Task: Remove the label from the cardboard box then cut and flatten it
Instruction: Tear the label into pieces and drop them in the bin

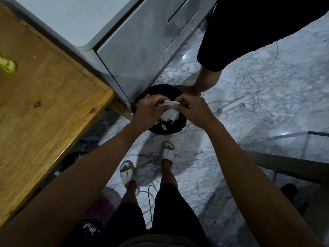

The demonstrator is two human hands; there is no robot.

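I stand over a round black waste bin (161, 90) on the marble floor. Both hands are above its opening with a crumpled white label (170, 113) between them. My left hand (149, 111) grips the label's left part with curled fingers. My right hand (191, 111) pinches its upper right edge between thumb and fingers. More white scraps lie inside the bin. The cardboard box is not in view.
A wooden table (46, 97) fills the left side, with a green tool (8, 65) on it. A white cabinet (135, 45) stands behind the bin. Another person's leg (208, 79) is at the bin's far right. Cables (249, 91) trail over the floor.
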